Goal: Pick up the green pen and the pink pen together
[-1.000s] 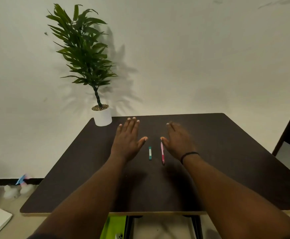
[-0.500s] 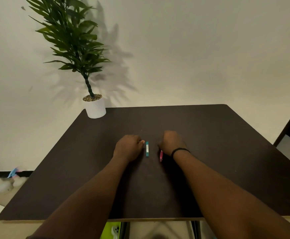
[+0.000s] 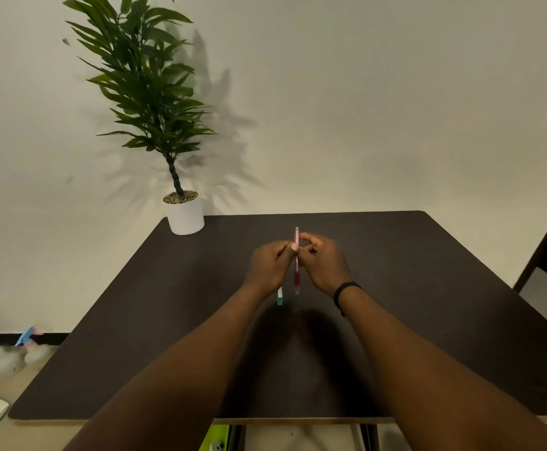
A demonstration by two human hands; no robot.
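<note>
Head view: both hands meet above the dark counter point(image 3: 428, 288), holding a slim pink pen point(image 3: 296, 255) upright between them. The left hand point(image 3: 270, 268) pinches its middle; the right hand point(image 3: 324, 265) curls its fingers point(image 3: 309, 242) round the upper part. The pen looks light, stiff and smooth, so a firm mid-barrel pinch suits it. A teal-tipped stick point(image 3: 280, 296) shows beneath the left hand.

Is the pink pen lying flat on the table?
No, both hands, left hand and right hand, hold the pink pen above the table.
</note>
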